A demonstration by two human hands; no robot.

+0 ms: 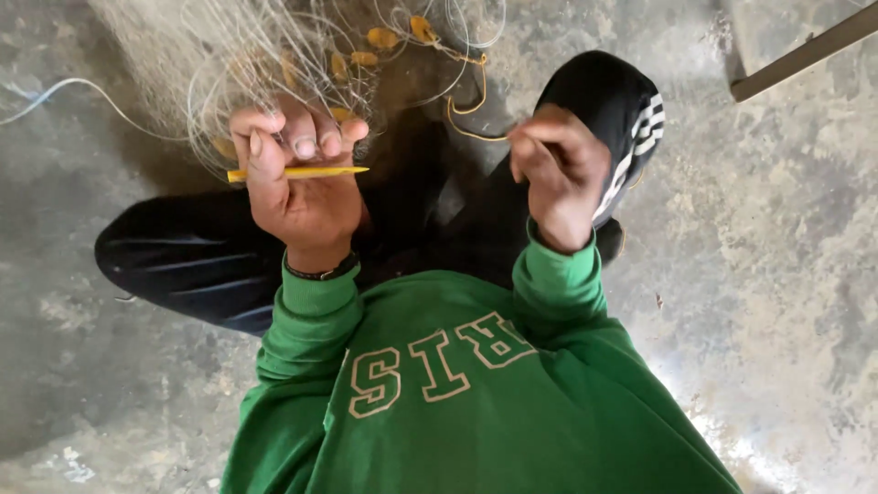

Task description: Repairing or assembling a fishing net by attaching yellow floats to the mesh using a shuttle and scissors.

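Note:
My left hand [297, 178] is raised in front of me, fingers curled around a thin yellow netting needle [302, 171] that lies crosswise, and it also pinches strands of a pale fishing net [229, 55]. The net hangs from the top of the view, with small yellow floats [382, 38] strung on a yellow cord [471, 101]. My right hand [560, 174] is closed, pinching that cord or a thread near its end. Both arms wear green sleeves. Below my hands lie my legs in dark trousers with white stripes.
A grey, patchy concrete floor [777, 238] spreads all around. A dark bar or stick [805, 53] crosses the top right corner. A pale line [82, 87] trails across the floor at upper left.

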